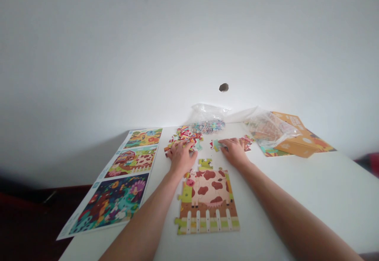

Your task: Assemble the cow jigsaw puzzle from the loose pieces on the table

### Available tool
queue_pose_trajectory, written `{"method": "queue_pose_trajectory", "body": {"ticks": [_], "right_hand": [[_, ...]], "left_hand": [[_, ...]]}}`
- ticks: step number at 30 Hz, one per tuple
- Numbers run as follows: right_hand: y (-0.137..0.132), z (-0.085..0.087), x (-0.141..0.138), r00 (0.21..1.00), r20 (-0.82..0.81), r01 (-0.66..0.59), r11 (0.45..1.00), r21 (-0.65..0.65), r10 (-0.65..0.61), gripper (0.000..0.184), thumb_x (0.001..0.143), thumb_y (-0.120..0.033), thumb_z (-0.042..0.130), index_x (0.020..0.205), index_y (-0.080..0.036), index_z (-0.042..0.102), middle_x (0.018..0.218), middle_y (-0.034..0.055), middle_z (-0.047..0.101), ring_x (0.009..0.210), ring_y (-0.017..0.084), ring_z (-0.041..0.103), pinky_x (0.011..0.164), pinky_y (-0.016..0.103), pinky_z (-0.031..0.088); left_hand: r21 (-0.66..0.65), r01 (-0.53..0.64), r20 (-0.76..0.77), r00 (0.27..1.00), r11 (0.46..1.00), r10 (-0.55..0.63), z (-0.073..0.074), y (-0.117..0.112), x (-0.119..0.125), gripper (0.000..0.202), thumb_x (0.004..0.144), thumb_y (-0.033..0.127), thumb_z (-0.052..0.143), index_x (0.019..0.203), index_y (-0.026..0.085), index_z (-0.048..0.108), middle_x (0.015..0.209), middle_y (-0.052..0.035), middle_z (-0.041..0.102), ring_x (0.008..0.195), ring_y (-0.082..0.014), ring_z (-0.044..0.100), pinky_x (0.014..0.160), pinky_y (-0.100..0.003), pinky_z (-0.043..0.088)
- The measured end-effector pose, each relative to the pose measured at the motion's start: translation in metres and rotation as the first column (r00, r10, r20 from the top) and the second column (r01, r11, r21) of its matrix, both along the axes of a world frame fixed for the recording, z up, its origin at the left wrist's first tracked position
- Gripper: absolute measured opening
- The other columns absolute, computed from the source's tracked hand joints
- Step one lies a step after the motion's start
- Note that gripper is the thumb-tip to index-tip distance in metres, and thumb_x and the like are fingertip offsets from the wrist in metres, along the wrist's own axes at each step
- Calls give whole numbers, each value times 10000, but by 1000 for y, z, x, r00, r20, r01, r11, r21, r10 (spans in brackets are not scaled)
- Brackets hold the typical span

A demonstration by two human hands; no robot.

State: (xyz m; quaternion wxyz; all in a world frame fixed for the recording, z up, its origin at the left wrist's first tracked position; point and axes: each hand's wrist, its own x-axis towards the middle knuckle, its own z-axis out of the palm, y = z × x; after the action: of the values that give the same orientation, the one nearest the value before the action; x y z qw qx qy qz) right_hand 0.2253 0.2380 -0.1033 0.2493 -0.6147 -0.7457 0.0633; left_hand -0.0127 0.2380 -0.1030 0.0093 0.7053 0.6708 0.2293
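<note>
My left hand lies on the near side of a heap of loose jigsaw pieces, its fingers curled down over them. My right hand is farther right, with its fingertips against a small teal and red jigsaw piece. Below both hands lies a part-built cow puzzle with brown spots and a white fence. A green piece sits at its top edge. Whether my left hand grips anything is hidden.
A printed sheet of farm pictures lies along the left of the white table. At the back are a plastic bag of pieces, another clear bag and an orange box. Behind rises a white wall.
</note>
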Motion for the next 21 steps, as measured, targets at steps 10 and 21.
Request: {"method": "queue_pose_trajectory", "body": {"ticks": [10,21], "right_hand": [[0,1,-1,1000,-9,10,1000,-6,-10,358,930,-199,500,1236,-285,666,1159,60,712,1142,262,537,1048,474,300],[-1,0,-4,1000,2,-28,999,-21,28,358,890,-362,609,1237,-285,651,1218,43,692,1163,292,512,1064,508,265]], "left_hand": [[-4,2,2,1000,1000,-2,1,0,0,350,842,402,615,1174,333,702,1349,-51,589,1286,-352,422,1048,-530,341],[-12,-2,5,1000,1000,2,2,-1,1,346,842,404,615,1173,345,699,1357,-48,581,1298,-341,412,1059,-519,329]]}}
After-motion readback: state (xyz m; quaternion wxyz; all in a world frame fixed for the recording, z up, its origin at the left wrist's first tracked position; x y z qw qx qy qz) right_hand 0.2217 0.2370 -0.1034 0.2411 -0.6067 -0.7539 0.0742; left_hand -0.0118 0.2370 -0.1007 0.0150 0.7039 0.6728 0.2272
